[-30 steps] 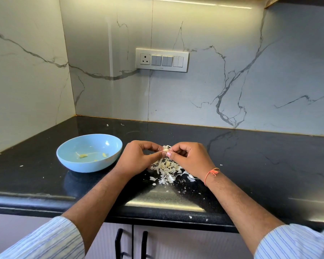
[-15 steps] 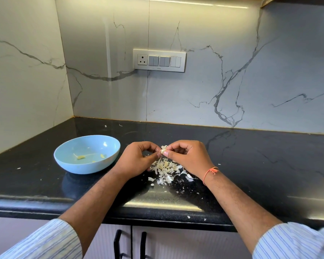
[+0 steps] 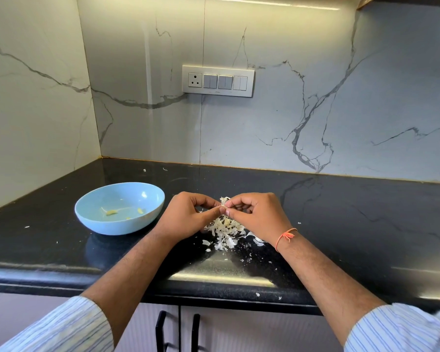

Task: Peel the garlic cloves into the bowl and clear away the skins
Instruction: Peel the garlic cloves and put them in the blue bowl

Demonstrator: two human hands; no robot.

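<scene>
Both hands (image 3: 224, 212) pinch small pale garlic clove; few peeled bits in light-blue round bowl (image 3: 148, 219); papery white skin pile (image 3: 225, 231) uncleared on black counter (image 3: 353, 224).

We have a single wide-angle view, worn on the person's head, so we look forward and down over the near edge of the bench (image 3: 61, 250) toward the marble back wall (image 3: 264, 128). We sit close above the two hands, which meet mid-frame, with both forearms running in from the bottom corners. The wide lens bends the side wall (image 3: 31, 110) at left.
</scene>
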